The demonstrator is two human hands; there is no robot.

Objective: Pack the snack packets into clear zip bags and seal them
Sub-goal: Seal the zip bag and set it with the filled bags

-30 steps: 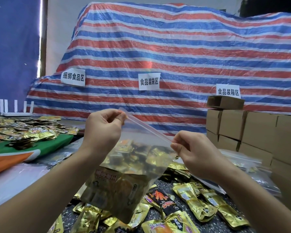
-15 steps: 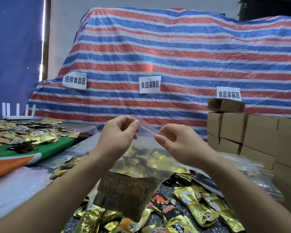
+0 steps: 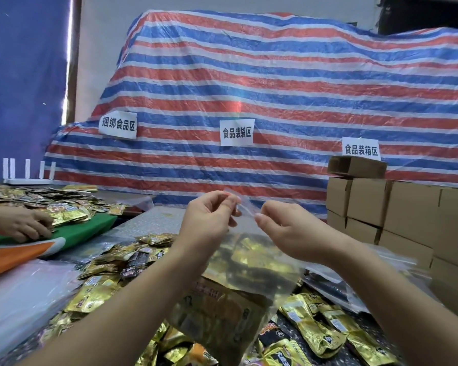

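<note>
A clear zip bag [image 3: 238,294] filled with gold and dark snack packets hangs in the air over the table. My left hand [image 3: 206,220] pinches the left end of its zip strip. My right hand [image 3: 283,228] pinches the strip just to the right of it, the two sets of fingertips only a short way apart. Loose gold snack packets [image 3: 323,328] lie on the table under and around the bag.
Another person's hand [image 3: 19,223] rests on a pile of packets [image 3: 50,202] at the far left, on a green and orange cloth [image 3: 64,239]. Stacked cardboard boxes [image 3: 397,220] stand at the right. Flat clear bags [image 3: 397,262] lie before them. A striped tarpaulin [image 3: 249,101] rises behind.
My right hand has slid left along the zip strip until it nearly meets my left hand. Another person's hand has come into view at the far left.
</note>
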